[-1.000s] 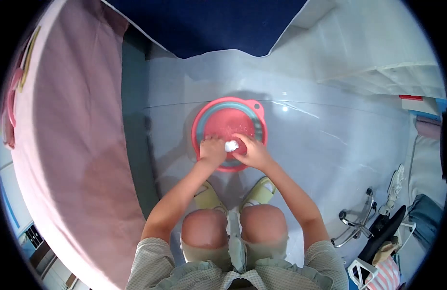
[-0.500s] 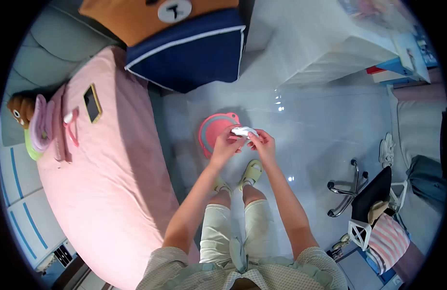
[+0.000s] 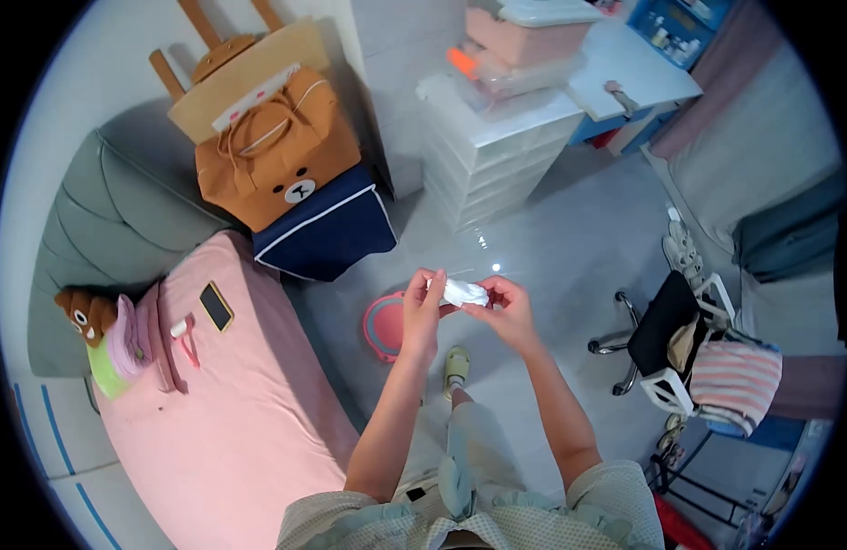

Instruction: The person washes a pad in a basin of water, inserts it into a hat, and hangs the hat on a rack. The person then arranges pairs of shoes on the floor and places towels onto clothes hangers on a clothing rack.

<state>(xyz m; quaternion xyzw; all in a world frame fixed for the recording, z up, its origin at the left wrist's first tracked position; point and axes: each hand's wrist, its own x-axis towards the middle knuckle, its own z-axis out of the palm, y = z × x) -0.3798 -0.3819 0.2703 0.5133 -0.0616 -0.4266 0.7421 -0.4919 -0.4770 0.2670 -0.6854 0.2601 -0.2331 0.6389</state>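
Nearest to us, at the bottom of the head view, we note the wearer's pale patterned top, with both bare forearms extended forward from its sleeves. We find the left hand pinching the left end of a white crumpled item between thumb and fingers. The right hand pinches the opposite end in like manner, thumb towards the wearer. The item is held in the air between the two hands; we cannot tell its material.

Below the hands we record a yellow-green slipper on one foot and, beyond the left hand and partly hidden by it, a pink basin with a grey band, standing on the glossy floor.

To the left we observe a bed with a pink cover, on which lies a phone in a yellow frame, near a brown plush toy. To the right stands a black-seated swivel chair, a striped cloth draped over its back.

Farther off, we see a brown bear-faced bag resting on a navy box, then translucent drawers beside a white desk.
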